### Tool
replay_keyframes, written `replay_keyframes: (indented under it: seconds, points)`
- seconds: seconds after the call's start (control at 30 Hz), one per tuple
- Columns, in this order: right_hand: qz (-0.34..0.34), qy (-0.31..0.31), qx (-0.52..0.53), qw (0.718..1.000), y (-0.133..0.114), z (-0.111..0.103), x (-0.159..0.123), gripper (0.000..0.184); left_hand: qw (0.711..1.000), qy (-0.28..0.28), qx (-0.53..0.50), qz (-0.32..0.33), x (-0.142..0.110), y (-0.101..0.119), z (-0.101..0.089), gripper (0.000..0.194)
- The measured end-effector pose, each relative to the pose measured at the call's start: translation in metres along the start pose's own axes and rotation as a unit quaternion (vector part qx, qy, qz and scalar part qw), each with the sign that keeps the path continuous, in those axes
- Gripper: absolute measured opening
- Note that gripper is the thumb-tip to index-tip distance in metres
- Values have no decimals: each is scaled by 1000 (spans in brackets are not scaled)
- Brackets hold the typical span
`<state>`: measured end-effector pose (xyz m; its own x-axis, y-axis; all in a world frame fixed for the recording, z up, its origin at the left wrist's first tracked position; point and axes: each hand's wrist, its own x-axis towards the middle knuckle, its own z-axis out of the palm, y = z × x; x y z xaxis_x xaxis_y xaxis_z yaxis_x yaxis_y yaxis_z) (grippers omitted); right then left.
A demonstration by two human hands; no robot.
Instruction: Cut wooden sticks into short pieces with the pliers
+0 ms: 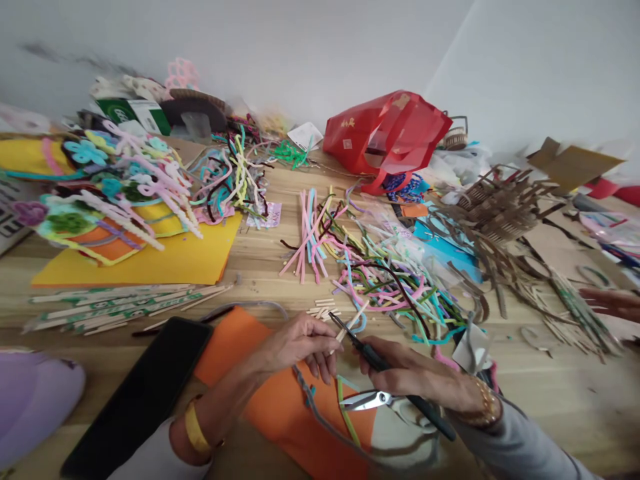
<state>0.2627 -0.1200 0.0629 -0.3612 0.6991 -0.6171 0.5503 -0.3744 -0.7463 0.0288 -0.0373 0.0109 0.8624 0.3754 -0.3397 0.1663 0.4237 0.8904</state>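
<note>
My left hand [300, 347] pinches a thin pale wooden stick [353, 325] between its fingers. My right hand [405, 372] grips a slim black-handled tool [375, 360], whose narrow tip reaches the stick near my left fingertips. Its exact kind is hard to tell. Under my right hand, a pair of steel scissors [367, 400] lies on an orange sheet [235, 350]. A green pipe cleaner [346, 413] and a grey cord [320, 420] also lie there. A gold-coloured watch [484, 403] circles my right wrist.
Another person's hand [613, 303] enters at the right edge. Heaps of coloured pipe cleaners [380, 280] and wooden sticks [115, 303] cover the wooden table [260, 267]. A black tablet [140, 393] lies to my left. A red bag [385, 137] and cardboard lattice pieces [500, 207] stand beyond.
</note>
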Motion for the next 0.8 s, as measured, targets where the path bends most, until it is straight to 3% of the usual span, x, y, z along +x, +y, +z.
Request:
replay_keyframes:
  seconds: [0.23,0.5,0.8]
  points:
    - [-12,-4,8,1000,-6,1,2,63,1000,-3,14,16,-2,2,-2,37]
    - [-9,1,65,998,25,-2,3,63,1000,7,24,11,-5,8,-2,37]
    - [39,34,39,998,-1,7,2,70,999,5,50,21,-1,-2,-2,38]
